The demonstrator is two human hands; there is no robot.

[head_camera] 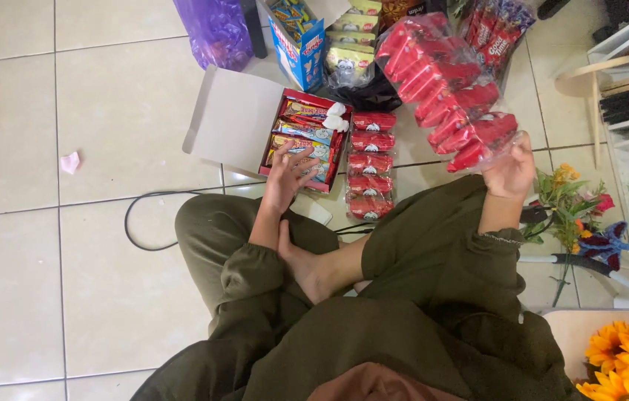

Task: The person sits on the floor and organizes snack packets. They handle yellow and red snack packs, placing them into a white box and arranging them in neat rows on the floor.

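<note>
Tiled floor (47, 245), right hand (511, 174) gripping snack bag (444, 85), left hand (286, 178) at box (307, 137) edge

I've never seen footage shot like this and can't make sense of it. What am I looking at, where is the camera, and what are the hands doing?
There is no machine here: a person sits cross-legged on a tiled floor, and the single camera is worn on their head, looking down. The right hand holds up a clear plastic bag of red snack packets. The left hand rests on an open red box of assorted snacks, its white lid folded back. Beside the box lies a row of small red packets. More snack packs stand further away, with artificial flowers at the right.
</note>
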